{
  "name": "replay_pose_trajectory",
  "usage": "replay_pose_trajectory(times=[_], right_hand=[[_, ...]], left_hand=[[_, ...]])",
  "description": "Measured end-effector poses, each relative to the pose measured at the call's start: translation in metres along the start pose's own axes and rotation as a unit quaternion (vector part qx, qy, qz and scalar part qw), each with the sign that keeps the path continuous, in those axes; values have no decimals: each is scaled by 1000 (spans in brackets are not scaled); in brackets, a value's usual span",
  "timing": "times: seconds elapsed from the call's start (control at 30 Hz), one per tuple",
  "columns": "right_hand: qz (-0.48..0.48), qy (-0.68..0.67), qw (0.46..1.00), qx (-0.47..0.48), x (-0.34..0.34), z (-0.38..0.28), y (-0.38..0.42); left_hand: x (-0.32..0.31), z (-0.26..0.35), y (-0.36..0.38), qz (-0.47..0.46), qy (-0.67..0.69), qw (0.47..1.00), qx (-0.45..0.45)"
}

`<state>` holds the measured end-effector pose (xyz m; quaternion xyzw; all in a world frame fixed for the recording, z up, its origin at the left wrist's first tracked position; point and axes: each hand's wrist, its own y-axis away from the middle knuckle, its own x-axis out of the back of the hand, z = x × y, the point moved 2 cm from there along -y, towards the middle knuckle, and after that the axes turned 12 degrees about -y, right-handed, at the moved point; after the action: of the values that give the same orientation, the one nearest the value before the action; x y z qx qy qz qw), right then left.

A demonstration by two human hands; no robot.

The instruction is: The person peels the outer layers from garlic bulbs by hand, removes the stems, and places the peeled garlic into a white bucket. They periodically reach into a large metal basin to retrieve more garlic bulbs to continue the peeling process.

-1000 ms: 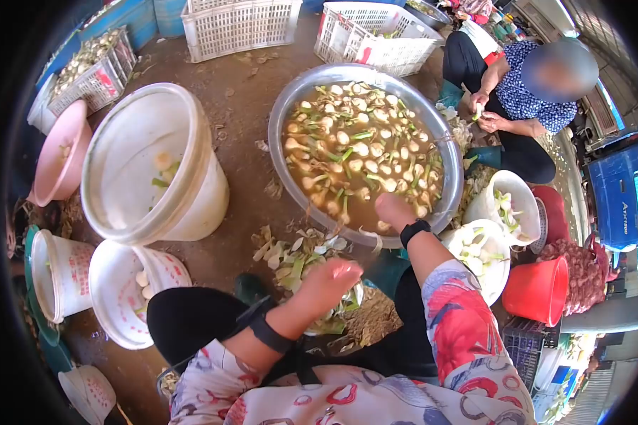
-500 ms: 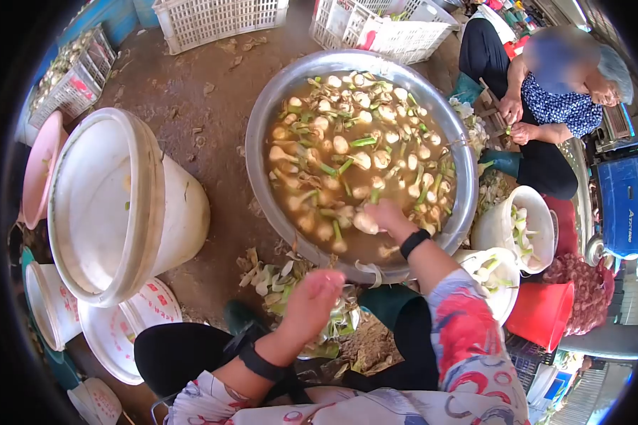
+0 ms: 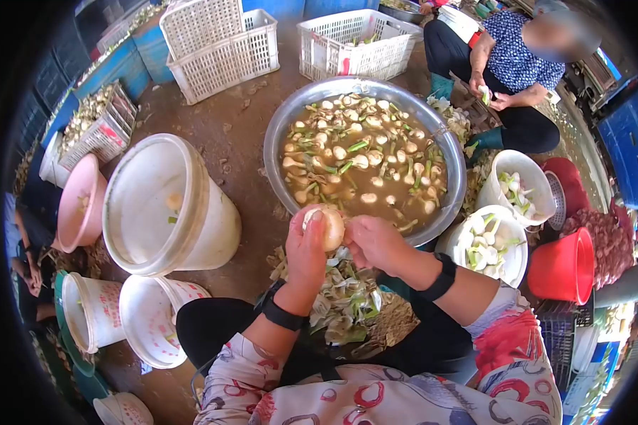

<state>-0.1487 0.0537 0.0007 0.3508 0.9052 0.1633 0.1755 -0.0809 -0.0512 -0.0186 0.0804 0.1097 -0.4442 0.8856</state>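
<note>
My left hand (image 3: 306, 248) is closed around a pale garlic bulb (image 3: 334, 229), held up over the near edge of a large metal basin (image 3: 273, 157). Close on its right, my right hand (image 3: 377, 244) has its fingers pinched together beside the bulb. What those fingertips grip, if anything, is too small to make out. Brown water fills the basin, and many garlic bulbs (image 3: 360, 161) with green stems float in it. Below my hands lies a heap of garlic peelings (image 3: 340, 301) on the ground between my legs.
At right, a white bucket (image 3: 523, 249) and another white bucket (image 3: 493, 191) hold trimmed garlic, near a red bucket (image 3: 567, 265). Large white tub (image 3: 220, 227) stands left. Crates (image 3: 227, 67) line the back. A co-worker (image 3: 510, 64) sits beyond the basin, handling garlic.
My right hand has come out of the basin water and drawn back toward my left. A garlic bulb, earlier at my right hand, is now in my left. The view has tilted up.
</note>
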Motion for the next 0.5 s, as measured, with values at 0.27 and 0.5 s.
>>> replay_pose_trajectory(times=[0.27,0.5], right_hand=[[-88,138,986,15,-13,-10,29],[-85,184,979,2,-25,-5,27]], left_hand=[[21,-3,13,-55,-66,996,38],[35,12,18,-65,-259,962,-60]])
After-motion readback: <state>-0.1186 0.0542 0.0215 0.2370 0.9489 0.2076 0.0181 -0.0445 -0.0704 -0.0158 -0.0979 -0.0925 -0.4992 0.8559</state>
